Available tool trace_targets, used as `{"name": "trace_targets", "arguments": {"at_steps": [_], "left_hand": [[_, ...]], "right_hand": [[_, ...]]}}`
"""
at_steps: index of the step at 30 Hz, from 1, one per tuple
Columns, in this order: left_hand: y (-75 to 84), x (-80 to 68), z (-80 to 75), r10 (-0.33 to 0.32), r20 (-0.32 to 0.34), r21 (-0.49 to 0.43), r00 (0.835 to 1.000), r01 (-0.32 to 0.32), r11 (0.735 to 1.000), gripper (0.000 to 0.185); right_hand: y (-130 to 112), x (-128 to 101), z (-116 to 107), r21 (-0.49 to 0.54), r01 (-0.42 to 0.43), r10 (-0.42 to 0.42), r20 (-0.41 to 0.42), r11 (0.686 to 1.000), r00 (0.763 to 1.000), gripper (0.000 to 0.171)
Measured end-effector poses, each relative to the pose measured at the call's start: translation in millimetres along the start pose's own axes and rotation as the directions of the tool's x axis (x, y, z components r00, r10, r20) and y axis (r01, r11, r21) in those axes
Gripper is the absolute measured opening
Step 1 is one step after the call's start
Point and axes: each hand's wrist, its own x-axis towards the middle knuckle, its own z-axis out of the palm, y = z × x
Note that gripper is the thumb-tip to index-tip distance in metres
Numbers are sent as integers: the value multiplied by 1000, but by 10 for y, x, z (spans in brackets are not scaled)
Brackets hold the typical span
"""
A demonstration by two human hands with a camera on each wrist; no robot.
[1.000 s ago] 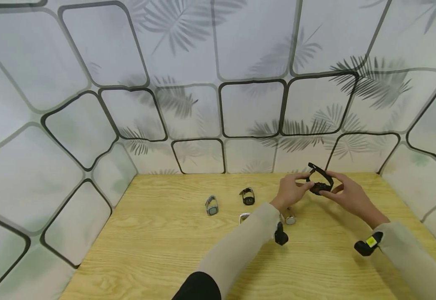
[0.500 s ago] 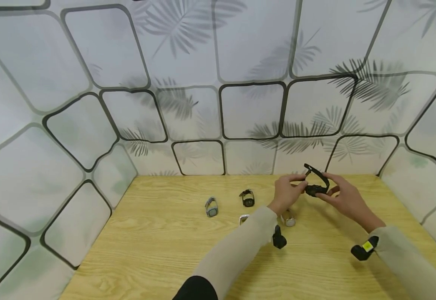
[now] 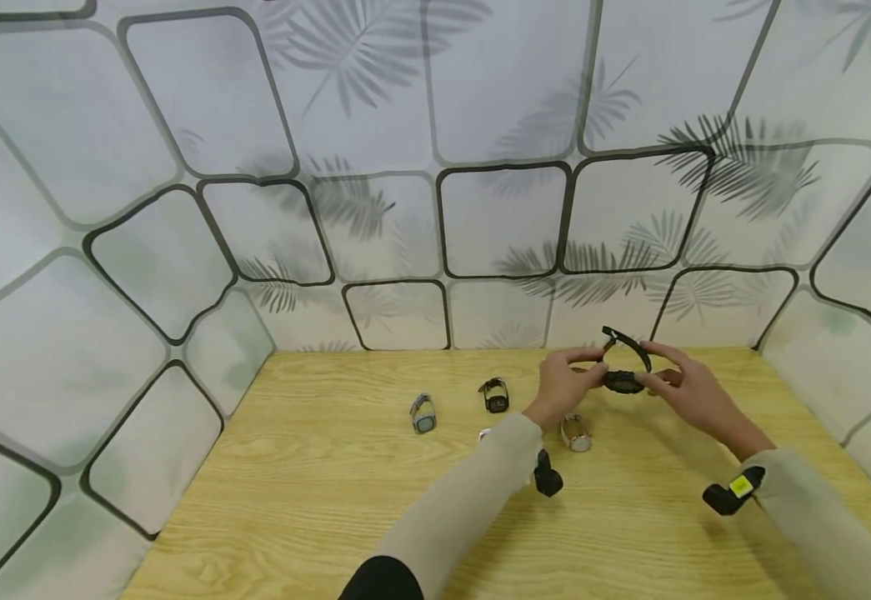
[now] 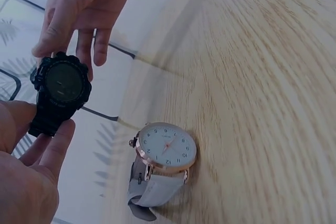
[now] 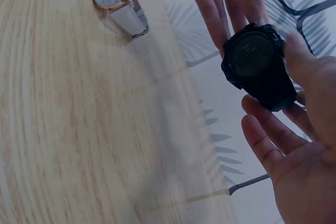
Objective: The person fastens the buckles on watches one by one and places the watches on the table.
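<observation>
Black digital watch [image 3: 623, 380] being held up above the far right part of the table [image 3: 315, 500], at about one o'clock from the table's middle, strap arching up and open at the top. Compared with a second ago, sitting slightly further left and lower, case turned more level; likely being turned over for a look or readied for closing the strap, judging by the shift alone.

Left hand [image 3: 564, 382] pinching the case's left side, thumb and fingers curled narrowly round it; in the left wrist view, watch [image 4: 60, 90] showing its dark face between the two hands. Right hand [image 3: 686, 388] gripping the other side, thumb on the case edge, fingers loosely spread beneath, as shown in the right wrist view [image 5: 294, 129] with the watch [image 5: 257, 66] against its fingertips.

Lying below the left hand, at six o'clock from the held watch: white-strapped watch [image 3: 576, 434] with a rose-gold rim. Further out toward nine o'clock: small black watch [image 3: 494, 394] and grey watch [image 3: 423, 412], well apart from the hands.
</observation>
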Motion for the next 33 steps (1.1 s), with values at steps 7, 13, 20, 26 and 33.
{"name": "trace_targets", "arguments": {"at_steps": [7, 13, 20, 26, 33], "left_hand": [[9, -34, -69, 36, 29, 83, 999, -38, 996, 25], [-23, -56, -91, 58, 70, 131, 996, -67, 989, 25], [-34, -82, -119, 80, 91, 163, 993, -94, 982, 24], [-35, -121, -156, 94, 108, 162, 990, -111, 981, 24], [-26, -154, -210, 133, 132, 143, 982, -152, 978, 25]], "right_hand": [[27, 26, -8, 110, 25, -18, -57, 994, 998, 53], [60, 12, 30, 161, 27, -15, -79, 987, 997, 49], [70, -4, 62, 177, 20, -4, -90, 984, 996, 44], [48, -20, 57, 206, -16, 33, -83, 978, 996, 49], [34, -2, 15, 266, -67, 83, -49, 962, 995, 54]]}}
